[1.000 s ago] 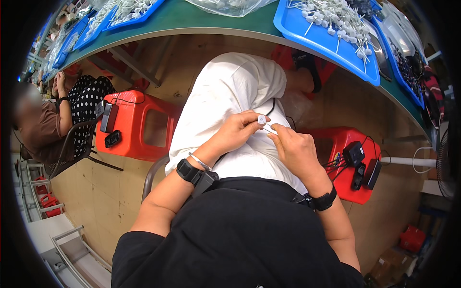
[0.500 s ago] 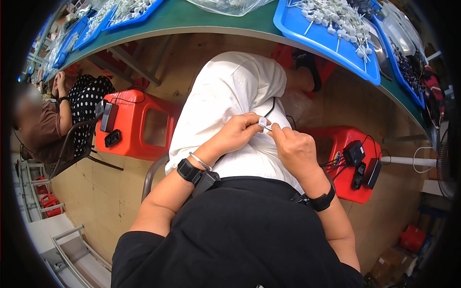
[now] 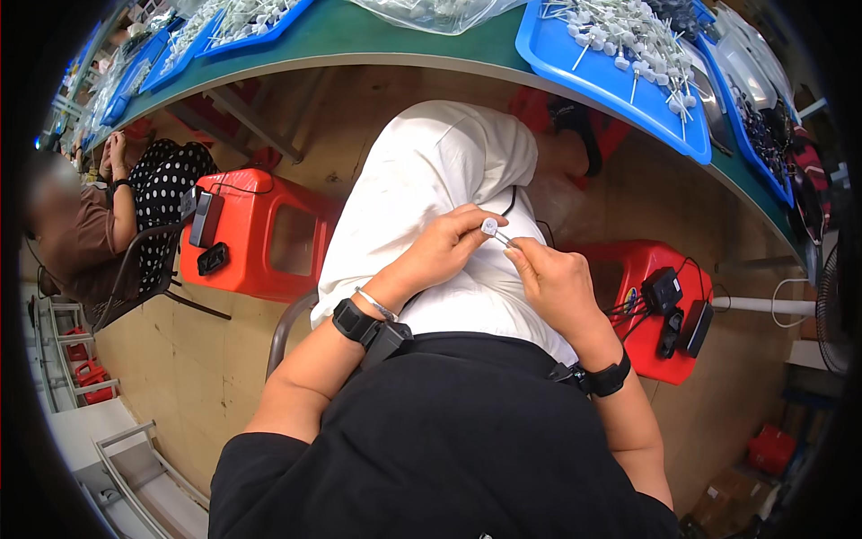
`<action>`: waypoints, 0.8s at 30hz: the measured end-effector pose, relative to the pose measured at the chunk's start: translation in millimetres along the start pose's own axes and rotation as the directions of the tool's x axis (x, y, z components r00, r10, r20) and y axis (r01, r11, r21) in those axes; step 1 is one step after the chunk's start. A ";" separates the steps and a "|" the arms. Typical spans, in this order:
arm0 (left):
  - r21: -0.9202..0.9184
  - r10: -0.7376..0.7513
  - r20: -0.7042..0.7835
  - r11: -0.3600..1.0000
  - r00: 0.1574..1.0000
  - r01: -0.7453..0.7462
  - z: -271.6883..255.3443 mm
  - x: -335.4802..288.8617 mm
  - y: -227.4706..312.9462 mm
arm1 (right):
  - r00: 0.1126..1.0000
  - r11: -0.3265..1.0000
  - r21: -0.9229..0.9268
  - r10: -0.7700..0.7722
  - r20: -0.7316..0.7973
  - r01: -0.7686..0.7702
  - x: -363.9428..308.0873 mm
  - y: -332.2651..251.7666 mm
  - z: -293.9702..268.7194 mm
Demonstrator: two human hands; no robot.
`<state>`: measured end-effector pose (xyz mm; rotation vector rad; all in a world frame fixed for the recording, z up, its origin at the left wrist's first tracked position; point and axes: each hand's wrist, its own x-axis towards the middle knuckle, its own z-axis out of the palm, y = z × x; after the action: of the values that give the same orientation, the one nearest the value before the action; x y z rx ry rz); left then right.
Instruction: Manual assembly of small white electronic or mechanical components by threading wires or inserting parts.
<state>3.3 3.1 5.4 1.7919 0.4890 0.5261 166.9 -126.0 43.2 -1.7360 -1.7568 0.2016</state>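
Note:
Above my lap, my left hand (image 3: 446, 244) pinches a small white round-headed piece (image 3: 489, 226) between thumb and fingertips. Close on its right, my right hand (image 3: 549, 272) is closed on a thin metal-looking shaft (image 3: 505, 240) that runs up to the white head. Whether the shaft is the piece's own stem or a separate tool, I cannot tell. Both hands are over the white trousers (image 3: 431, 171).
Ahead, a green table (image 3: 404, 40) bears a blue tray (image 3: 593, 94) of white-headed stems and a clear plastic bag (image 3: 431, 11). Red stools (image 3: 260, 247) with black devices stand on both sides. A person (image 3: 85, 216) sits at left; a fan (image 3: 835, 305) stands at right.
My right hand has drawn slightly down and away from the left, so more of the thin shaft shows between them. The white head has tilted and shifted slightly.

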 end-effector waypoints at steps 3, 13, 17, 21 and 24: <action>0.056 0.044 -0.018 0.998 0.999 -0.043 0.5 -0.3 -2.4 | 0.997 0.999 -0.009 0.031 0.064 -0.030 0.4 -2.2 -1.9; 0.167 0.110 -0.033 0.981 0.993 -0.103 2.0 0.3 -3.9 | 0.978 0.990 0.015 0.135 0.161 -0.139 -0.8 0.3 -1.5; 0.215 0.129 -0.020 0.969 0.991 -0.122 2.1 -0.7 -3.8 | 0.931 0.944 0.148 0.247 0.270 -0.294 -1.3 3.8 -1.9; 0.244 0.163 0.005 0.957 0.987 -0.159 1.6 0.0 -7.6 | 0.857 0.837 0.285 0.348 0.380 -0.467 2.8 1.3 -8.5; 0.238 0.155 0.017 0.959 0.988 -0.154 2.1 0.1 -8.2 | 0.782 0.741 0.336 0.394 0.483 -0.581 5.7 1.5 -11.6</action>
<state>4.1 3.8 -3.0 2.0722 0.4293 0.5969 174.9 -124.3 53.3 -1.8257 -1.2693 1.1834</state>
